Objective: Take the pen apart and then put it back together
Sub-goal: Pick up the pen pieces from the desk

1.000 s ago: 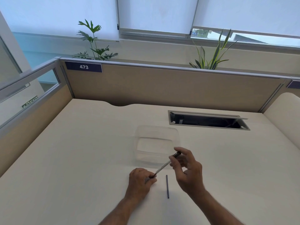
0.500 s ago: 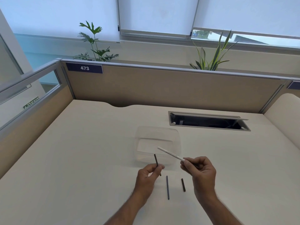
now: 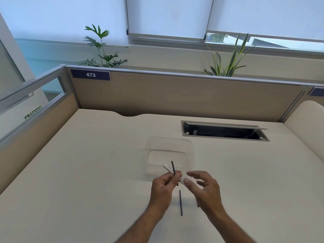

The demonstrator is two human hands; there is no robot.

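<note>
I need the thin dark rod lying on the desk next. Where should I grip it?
Pinch the thin dark rod at its middle from above, fingers on its left and right sides: it lies flat, pointing away from you, between both wrists.

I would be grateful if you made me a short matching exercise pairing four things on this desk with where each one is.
Things:
1. white pen tube
2. long dark rod
3. clear box
4. number sign

Places:
A. flat on the desk between the wrists
B. on the back partition
C. pinched in the left hand
D. on the desk beyond the hands

Pairs: 1-C, 2-A, 3-D, 4-B
</note>
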